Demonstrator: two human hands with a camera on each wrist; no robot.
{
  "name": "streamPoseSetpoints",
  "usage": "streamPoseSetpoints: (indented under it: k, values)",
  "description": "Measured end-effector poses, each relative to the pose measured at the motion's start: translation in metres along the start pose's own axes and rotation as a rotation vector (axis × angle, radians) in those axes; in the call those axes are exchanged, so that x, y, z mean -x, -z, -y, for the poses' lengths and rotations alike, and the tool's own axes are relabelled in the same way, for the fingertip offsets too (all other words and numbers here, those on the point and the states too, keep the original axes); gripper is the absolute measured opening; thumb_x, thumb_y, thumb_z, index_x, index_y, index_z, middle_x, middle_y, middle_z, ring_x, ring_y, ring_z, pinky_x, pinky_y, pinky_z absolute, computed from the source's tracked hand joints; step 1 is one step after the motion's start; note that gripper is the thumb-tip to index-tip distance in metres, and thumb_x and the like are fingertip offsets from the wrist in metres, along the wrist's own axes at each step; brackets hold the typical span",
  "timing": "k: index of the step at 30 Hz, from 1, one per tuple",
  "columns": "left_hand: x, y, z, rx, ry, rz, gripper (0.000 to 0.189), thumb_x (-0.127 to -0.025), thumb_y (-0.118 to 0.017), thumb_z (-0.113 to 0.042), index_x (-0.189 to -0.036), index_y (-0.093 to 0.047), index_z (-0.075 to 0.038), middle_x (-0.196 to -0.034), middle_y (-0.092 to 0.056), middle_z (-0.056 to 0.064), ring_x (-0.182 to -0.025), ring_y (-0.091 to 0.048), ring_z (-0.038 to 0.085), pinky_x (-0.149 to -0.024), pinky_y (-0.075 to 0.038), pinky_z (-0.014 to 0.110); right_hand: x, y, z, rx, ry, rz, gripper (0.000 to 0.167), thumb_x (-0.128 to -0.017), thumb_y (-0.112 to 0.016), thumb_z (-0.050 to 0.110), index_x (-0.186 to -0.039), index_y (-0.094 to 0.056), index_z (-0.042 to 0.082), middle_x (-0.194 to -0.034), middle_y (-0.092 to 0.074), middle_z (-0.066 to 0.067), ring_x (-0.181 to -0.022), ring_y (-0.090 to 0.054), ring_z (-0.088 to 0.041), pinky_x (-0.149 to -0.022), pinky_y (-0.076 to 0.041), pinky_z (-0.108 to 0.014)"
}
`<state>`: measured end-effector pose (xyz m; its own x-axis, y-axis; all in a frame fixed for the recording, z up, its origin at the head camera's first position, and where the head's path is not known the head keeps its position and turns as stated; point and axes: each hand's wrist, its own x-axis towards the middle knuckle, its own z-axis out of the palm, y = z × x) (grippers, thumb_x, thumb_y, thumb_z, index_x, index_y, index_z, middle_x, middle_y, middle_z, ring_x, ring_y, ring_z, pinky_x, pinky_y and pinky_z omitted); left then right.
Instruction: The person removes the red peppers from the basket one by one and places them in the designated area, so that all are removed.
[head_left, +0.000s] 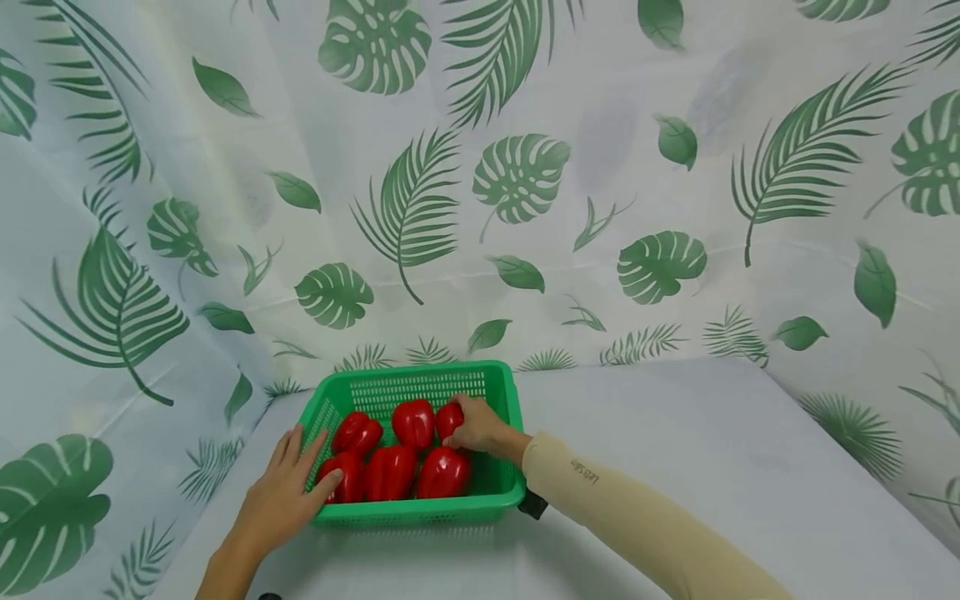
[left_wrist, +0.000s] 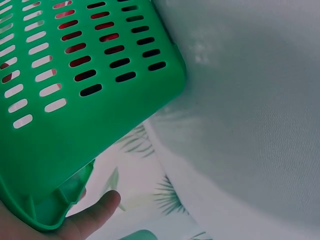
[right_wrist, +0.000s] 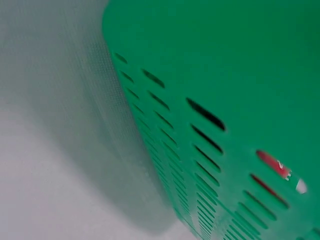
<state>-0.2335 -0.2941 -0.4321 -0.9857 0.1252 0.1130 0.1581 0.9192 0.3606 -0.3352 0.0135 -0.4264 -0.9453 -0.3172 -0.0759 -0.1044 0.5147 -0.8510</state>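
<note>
In the head view a green plastic basket point(head_left: 420, 510) with slotted walls holds several shiny red bell peppers point(head_left: 390, 472). My right hand point(head_left: 477, 427) reaches over the right side and grips a red bell pepper point(head_left: 448, 419) in the back row, partly hidden by the fingers. At the basket's left side, my left hand point(head_left: 279, 492) rests over the rim with its fingers extended and the thumb beside the front-left pepper point(head_left: 349, 477). One straight finger point(left_wrist: 102, 209) juts past the rim in the left wrist view. The right wrist view shows the basket's outer wall point(right_wrist: 210, 60); my right hand is hidden there.
The basket stands on a white table point(head_left: 637, 442), toward its left end. Leaf-printed sheeting point(head_left: 585, 167) hangs behind and at both sides. Small dark objects show by the basket's front-right corner point(head_left: 533, 504) and at the bottom edge point(head_left: 270, 596).
</note>
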Motion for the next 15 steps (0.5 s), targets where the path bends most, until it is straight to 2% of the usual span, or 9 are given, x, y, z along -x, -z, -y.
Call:
streamPoseSetpoints:
  k: [6,15]
  values:
    - [0.0022,0.0014,0.0018,0.007,0.004,0.009,0.082,-0.106,-0.058,-0.054,-0.164,-0.038,0.001,-0.169,-0.015,0.040,-0.153,-0.012,0.061,-0.085,-0.056,0.075,0.0013,-0.0048,0.0010,0.029,0.023,-0.025,0.066,-0.088,-0.081,-0.002,-0.148,-0.053,-0.001,-0.133,-0.051,-0.024,-0.121,-0.055,-0.043,-0.093,-0.059,-0.059]
    - [-0.0007,0.0012,0.0003,0.013,0.000,0.013,0.082,-0.107,-0.057,-0.054,-0.163,-0.038,0.002,-0.168,-0.015,0.041,-0.153,-0.011,0.061,-0.086,-0.056,0.075,-0.0003,-0.0024,0.0018,0.050,0.065,-0.141,0.068,-0.088,-0.082,0.002,-0.150,-0.053,-0.001,-0.130,-0.051,-0.023,-0.121,-0.056,-0.043,-0.093,-0.060,-0.059]
